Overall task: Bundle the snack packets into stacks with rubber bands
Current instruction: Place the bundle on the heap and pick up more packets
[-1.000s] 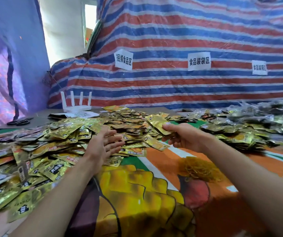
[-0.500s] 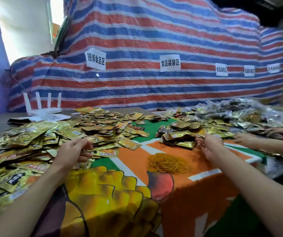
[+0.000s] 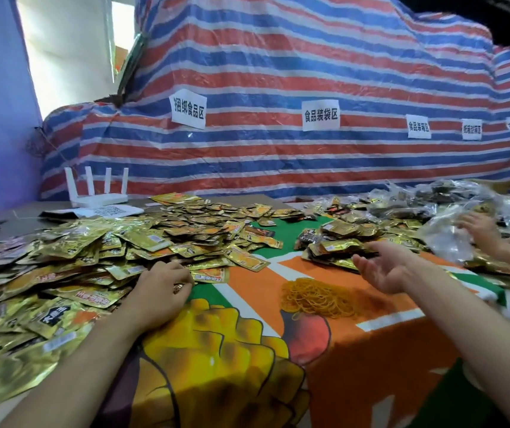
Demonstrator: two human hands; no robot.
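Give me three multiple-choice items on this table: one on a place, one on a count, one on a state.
1. Where does the heap of rubber bands lie?
A. on the cloth between the left hand and the right hand
B. on the floor
C. in a box

2. How many antennas stand on the white router?
A. two
B. four
C. six

3. How is the right hand?
A. a fist
B. pinching a rubber band
C. open, holding nothing

Answers: 1 A, the bands sit on bare orange cloth between the hands; 2 B, four upright antennas show; 3 C, its fingers are spread and its palm is bare.
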